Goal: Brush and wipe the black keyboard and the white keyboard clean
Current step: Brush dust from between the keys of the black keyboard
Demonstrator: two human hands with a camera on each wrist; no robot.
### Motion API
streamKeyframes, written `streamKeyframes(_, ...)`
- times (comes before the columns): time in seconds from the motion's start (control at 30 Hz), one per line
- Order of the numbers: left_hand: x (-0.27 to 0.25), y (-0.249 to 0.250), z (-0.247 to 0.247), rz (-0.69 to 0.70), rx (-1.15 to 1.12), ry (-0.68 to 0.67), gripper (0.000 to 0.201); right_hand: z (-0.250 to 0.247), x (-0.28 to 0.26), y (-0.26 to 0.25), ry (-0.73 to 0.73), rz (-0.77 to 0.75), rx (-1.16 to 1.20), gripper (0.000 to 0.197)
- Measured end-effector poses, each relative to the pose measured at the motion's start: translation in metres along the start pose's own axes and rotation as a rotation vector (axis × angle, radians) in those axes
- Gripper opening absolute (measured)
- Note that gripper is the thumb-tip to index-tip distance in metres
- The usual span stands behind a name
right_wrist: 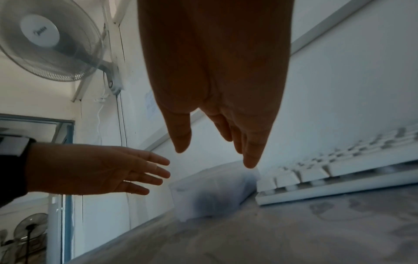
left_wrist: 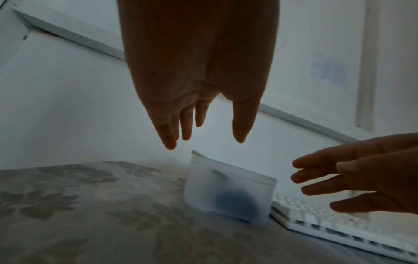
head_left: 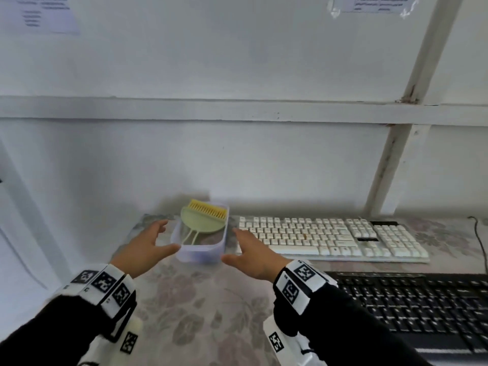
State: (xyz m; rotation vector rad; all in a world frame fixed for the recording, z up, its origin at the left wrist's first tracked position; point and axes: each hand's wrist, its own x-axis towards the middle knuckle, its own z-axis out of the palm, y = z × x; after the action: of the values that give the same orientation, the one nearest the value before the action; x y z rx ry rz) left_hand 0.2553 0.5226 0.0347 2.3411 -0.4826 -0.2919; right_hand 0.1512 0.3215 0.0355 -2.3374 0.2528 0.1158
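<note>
A translucent plastic box [head_left: 196,253] stands on the table left of the white keyboard [head_left: 330,239]. Inside it lies a pale green brush with yellow bristles [head_left: 204,216]. My left hand [head_left: 158,241] hovers open just left of the box, and my right hand [head_left: 237,247] hovers open just right of it; neither touches it. The black keyboard [head_left: 422,305] lies nearer me at the right. In the left wrist view the box [left_wrist: 228,191] shows a dark blurred shape inside, below my left hand [left_wrist: 203,141]. The right wrist view shows my right hand [right_wrist: 212,157] above the box [right_wrist: 210,192].
A floral cloth [head_left: 206,313] covers the table. The white wall rises right behind the box and keyboards. A black cable [head_left: 482,244] runs at the table's far right. A wall fan [right_wrist: 45,39] hangs high at the left in the right wrist view.
</note>
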Motion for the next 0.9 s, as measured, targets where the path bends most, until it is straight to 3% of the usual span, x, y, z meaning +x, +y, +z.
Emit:
streamKeyframes(0.23,0.025,-0.007,0.006,-0.047,-0.010,-0.164,0.082,0.035,0.065,0.013,0.085,0.036,0.137,0.084)
streamKeyframes(0.3,0.030,-0.011,0.007,-0.059,-0.065,-0.186,0.086,0.037,0.067,0.007,0.108,0.042,0.142,0.083)
streamKeyframes(0.47,0.029,-0.009,0.010,-0.027,-0.164,-0.232,0.065,0.040,0.068,-0.001,0.141,0.074,0.172,0.061)
streamKeyframes(0.8,0.006,-0.019,0.002,-0.020,-0.004,-0.197,0.069,0.056,0.047,-0.003,0.087,0.074,0.163,0.074)
streamKeyframes(0.9,-0.011,-0.022,0.003,-0.005,-0.081,-0.212,0.048,0.064,0.030,-0.006,0.078,0.067,0.168,0.077)
